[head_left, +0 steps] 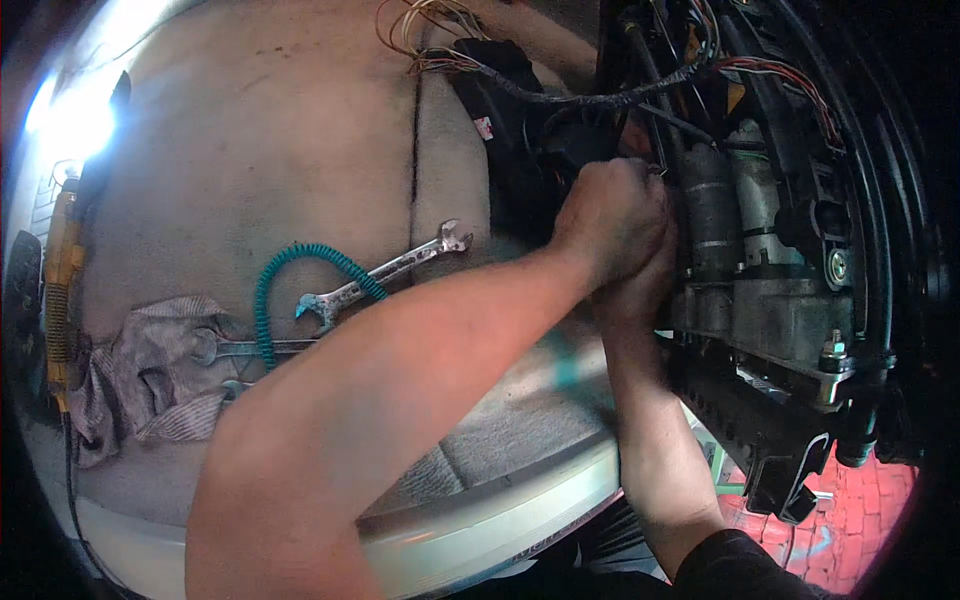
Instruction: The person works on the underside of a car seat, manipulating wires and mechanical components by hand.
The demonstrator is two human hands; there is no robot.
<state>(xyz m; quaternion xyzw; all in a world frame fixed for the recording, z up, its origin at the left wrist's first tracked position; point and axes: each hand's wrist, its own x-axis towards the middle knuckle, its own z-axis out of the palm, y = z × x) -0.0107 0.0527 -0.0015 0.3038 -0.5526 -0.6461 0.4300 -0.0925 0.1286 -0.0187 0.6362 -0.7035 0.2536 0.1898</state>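
Observation:
My left hand (610, 210) is closed, its fingers curled against the dark metal assembly (785, 300) on the right. Whatever it grips is hidden, though a small shiny tip shows by the knuckles. Just below and partly behind it is my right hand (645, 285), pressed close to the same assembly, with its fingers out of sight. Beside the hands stands a grey cylinder (712, 215) with pale bands. A black housing (515, 140) lies beyond the left hand.
Left of my arms, an open-ended wrench (395, 268) lies on beige carpet (270, 130), near a teal coiled cord (262, 300). Another wrench (265, 348) rests on a grey rag (165, 330). A yellow work lamp (62, 270) stands far left. A wiring harness (590, 98) crosses above the hands.

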